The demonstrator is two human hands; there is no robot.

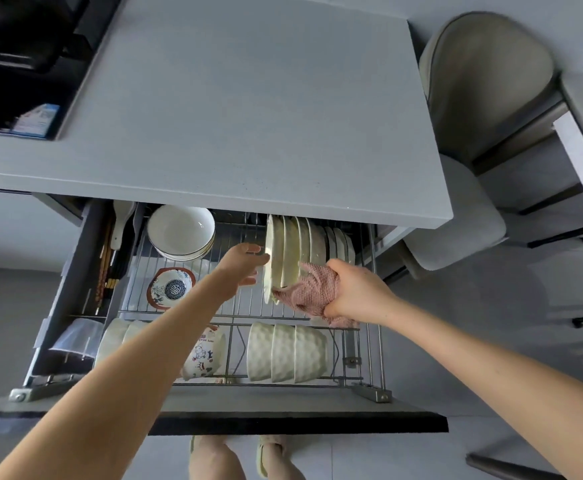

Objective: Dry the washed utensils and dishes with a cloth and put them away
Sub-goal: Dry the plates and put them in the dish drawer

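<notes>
- While the wire rack [248, 317] sits pulled out, the grey worktop [248, 116] overhangs its rear edge; bare wire shows at its middle.
- Right of the rack, a chair [484, 98] stands on pale floor.
- My left hand [243, 268], fingers apart, touches the end plate [269, 265], which stands on edge in the rack's rear row.
- My right hand [356, 292] is clamped on the pink cloth [312, 289], at that plate's lower rim.

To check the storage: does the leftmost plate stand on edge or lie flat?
On edge: the plate stands upright in the wire rack, beside the other plates.
</notes>
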